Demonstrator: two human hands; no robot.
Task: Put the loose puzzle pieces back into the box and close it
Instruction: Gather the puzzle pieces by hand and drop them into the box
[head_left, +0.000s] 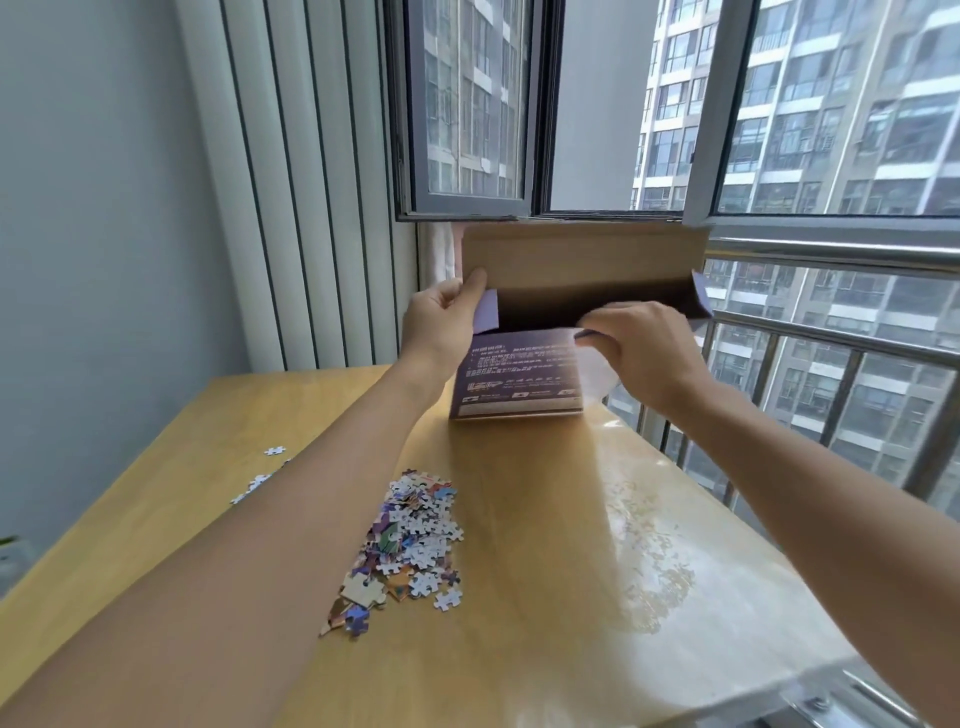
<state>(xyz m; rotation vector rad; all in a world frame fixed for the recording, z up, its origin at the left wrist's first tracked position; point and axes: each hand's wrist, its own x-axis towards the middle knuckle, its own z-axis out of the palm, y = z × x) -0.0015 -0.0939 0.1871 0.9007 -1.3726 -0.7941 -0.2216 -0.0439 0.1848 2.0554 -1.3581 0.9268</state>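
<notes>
A purple puzzle box (519, 374) stands on end at the far side of the wooden table (545, 597), its brown lid flap (582, 254) raised and the mouth open. My left hand (441, 322) grips the box's left edge, thumb on the flap beside a small lilac side tab. My right hand (644, 348) is at the box mouth, fingers curled over the front wall and pinching a clear plastic bag (597, 374) that hangs by the box's right side. A pile of loose puzzle pieces (410, 540) lies on the table between my forearms.
A few stray pieces (262, 475) lie at the table's left. A clear sheet (675, 545) covers the table's right half. Behind the box are an open window (467, 114) and a metal railing (831, 332); white slats (291, 182) stand at the left.
</notes>
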